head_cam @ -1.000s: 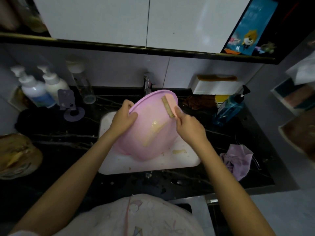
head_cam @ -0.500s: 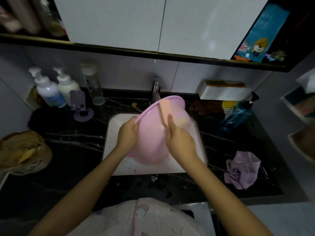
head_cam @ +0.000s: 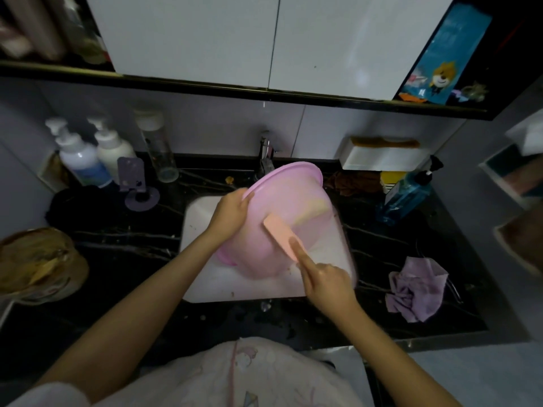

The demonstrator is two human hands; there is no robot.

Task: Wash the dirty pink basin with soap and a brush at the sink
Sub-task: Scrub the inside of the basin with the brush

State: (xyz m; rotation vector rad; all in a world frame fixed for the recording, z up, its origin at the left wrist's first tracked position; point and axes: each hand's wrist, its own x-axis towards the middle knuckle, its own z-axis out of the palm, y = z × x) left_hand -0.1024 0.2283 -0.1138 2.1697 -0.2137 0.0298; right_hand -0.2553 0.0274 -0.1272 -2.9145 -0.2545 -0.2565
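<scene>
We hold the pink basin (head_cam: pixel 282 218) tilted over the sink (head_cam: pixel 199 259), its underside turned towards us. Our left hand (head_cam: pixel 229 212) grips its rim with curled fingers. Our right hand (head_cam: pixel 326 277) is curled round the brush (head_cam: pixel 280 236), forefinger laid along its back, pressing it on the basin's outer wall. To scrub well, we judge, we should brace the rim firmly and work up to the yellowish smear (head_cam: pixel 314 210) towards the back of the sink. The dark marbled surface (head_cam: pixel 117 254) surrounds the sink, with pump bottles (head_cam: pixel 79 154) to its left, a crumpled purple cloth (head_cam: pixel 414 289) to its right and the tap (head_cam: pixel 266 154) behind it.
</scene>
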